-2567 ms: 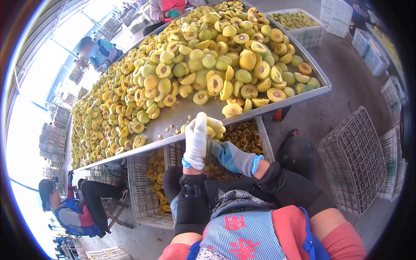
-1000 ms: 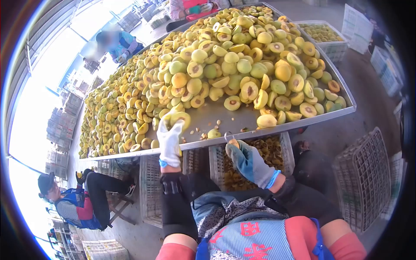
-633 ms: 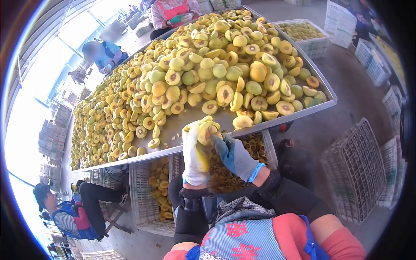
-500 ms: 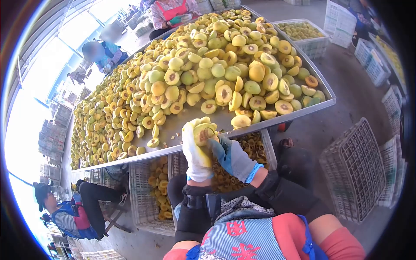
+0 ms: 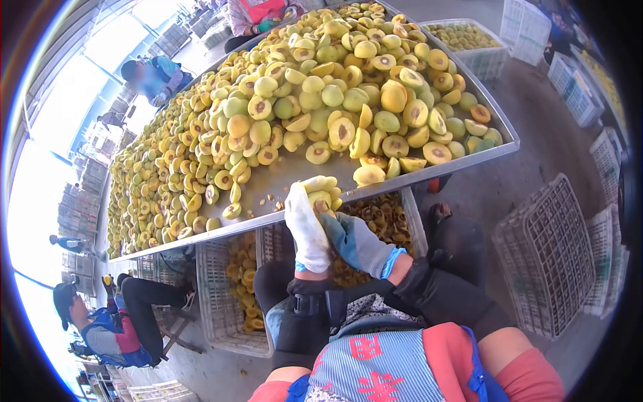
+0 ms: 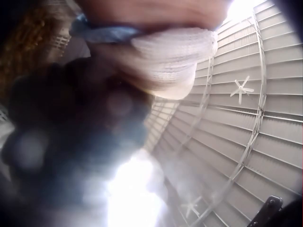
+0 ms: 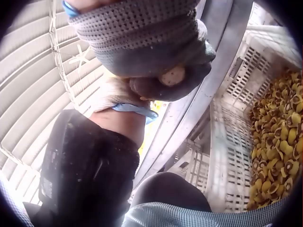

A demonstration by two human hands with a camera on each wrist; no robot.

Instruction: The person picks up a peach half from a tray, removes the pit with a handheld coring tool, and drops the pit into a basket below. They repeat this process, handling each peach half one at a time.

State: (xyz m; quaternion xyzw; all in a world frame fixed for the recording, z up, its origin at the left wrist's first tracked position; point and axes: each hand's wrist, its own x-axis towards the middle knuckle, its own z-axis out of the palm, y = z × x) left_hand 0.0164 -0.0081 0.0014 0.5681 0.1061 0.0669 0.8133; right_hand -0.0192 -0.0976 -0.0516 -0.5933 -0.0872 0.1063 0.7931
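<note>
My left hand [image 5: 307,228], in a white glove with yellow-stained fingers, holds yellow peach halves [image 5: 321,201] at the near edge of the metal table [image 5: 288,171]. Pressed close against it is my right hand [image 5: 355,242] in a blue-and-grey glove. It grips a small pitting tool, whose round wooden handle end [image 7: 173,75] pokes out of the fist in the right wrist view; its metal end is hidden. A large heap of halved peaches [image 5: 295,100] covers much of the table. The left wrist view is mostly dark blur, with the white glove cuff [image 6: 170,61] at top.
Under the table edge stand a plastic crate [image 5: 414,224] of dark yellow scraps and another crate [image 5: 218,301] with yellow pieces. Empty-looking crates [image 5: 549,254] lean at the right. Other people sit around, one on a stool [image 5: 177,338] at the left.
A second ago my left hand held a peach half farther left over the table, apart from the right hand with its looped tool. Both hands have since come together at the peach halves.
</note>
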